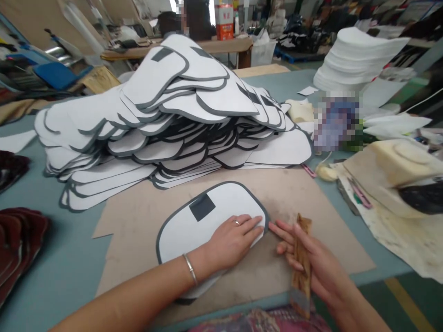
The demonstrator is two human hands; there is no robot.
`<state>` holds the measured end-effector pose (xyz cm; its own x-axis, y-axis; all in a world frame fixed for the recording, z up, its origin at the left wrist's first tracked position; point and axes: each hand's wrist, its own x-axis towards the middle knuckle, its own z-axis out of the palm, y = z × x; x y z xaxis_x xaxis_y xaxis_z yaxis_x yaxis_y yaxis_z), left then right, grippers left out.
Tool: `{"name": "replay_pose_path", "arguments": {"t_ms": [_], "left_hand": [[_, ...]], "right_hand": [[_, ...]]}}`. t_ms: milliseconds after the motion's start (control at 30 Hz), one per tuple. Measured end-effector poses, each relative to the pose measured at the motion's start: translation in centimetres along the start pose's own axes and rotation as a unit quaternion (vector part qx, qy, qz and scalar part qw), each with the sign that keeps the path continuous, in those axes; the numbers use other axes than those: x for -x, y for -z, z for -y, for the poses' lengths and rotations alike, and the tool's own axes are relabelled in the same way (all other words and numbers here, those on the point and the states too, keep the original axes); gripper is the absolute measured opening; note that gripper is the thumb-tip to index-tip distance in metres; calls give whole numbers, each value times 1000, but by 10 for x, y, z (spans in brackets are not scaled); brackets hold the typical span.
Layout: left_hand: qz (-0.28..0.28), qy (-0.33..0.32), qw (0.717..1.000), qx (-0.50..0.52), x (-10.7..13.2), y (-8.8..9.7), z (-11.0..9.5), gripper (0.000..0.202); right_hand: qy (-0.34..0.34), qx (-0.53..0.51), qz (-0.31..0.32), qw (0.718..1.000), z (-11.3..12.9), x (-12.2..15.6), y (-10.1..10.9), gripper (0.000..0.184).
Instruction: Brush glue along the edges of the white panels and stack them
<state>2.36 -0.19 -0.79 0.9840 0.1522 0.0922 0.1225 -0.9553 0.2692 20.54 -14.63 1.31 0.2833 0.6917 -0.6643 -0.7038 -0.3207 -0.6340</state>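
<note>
Left hand flat on white panel, right hand gripping brush

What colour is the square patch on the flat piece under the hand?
Dark grey, on the white piece under the left hand; head view.

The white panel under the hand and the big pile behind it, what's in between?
Only bare brown cardboard separates the panel from the pile, seen in the head view.
</note>
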Motion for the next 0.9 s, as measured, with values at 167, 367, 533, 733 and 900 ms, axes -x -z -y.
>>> {"name": "replay_pose_path", "arguments": {"t_ms": [167, 367, 533, 733, 900], "left_hand": [[-24, 32, 999, -16, -8, -9, -9, 38], [-20, 46, 999, 10, -12, -9, -9, 46], [-13, 32, 999, -11, -12, -9, -8, 40], [-38, 33, 998, -32, -5, -16, -10, 37], [-52, 17, 998, -25, 1, -17, -8, 35]], "right_hand": [[40, 171, -6, 985, -8, 16, -4, 60], [205, 693, 26, 690, -26, 21, -19, 63], [233, 809, 17, 539, -32, 14, -3, 74], [336, 617, -121, 701, -17, 1, 51, 52], [333, 586, -94, 733, 36, -3, 85, 38]]}}
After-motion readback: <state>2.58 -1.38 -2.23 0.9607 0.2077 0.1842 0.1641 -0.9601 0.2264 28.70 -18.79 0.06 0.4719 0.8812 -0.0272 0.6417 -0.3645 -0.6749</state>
